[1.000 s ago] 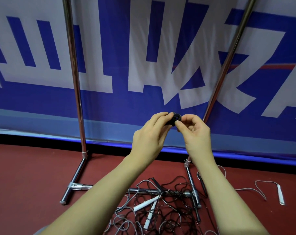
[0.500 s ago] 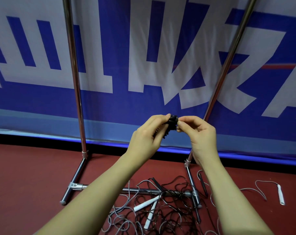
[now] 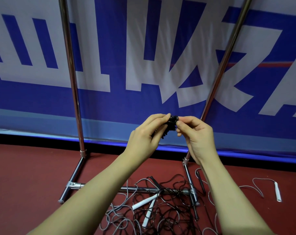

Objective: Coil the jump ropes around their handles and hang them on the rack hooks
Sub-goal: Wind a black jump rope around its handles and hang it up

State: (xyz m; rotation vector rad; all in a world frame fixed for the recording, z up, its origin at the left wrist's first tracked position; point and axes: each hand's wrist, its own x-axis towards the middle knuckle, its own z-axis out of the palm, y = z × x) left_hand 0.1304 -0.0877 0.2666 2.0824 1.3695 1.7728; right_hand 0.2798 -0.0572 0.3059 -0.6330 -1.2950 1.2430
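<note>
Behind your chrome tube rack [image 3: 71,68], a blue fabric banner with large white characters [image 3: 144,53] fills the background. The rack's two uprights rise from a dark red floor [image 3: 25,175], its low crossbar running between them. Across that crossbar and spilling toward you lies a tangle of black and grey jump ropes with white and black handles [image 3: 152,206]; one more white handle on a grey cord [image 3: 277,193] lies well to the right of the rack's right foot. Between the uprights, above the crossbar, you hold a black coiled jump rope bundle [image 3: 171,125]. Your left hand [image 3: 144,139] wraps its fingers round it, and your right hand [image 3: 198,138] pinches its upper end with thumb and forefinger.
</note>
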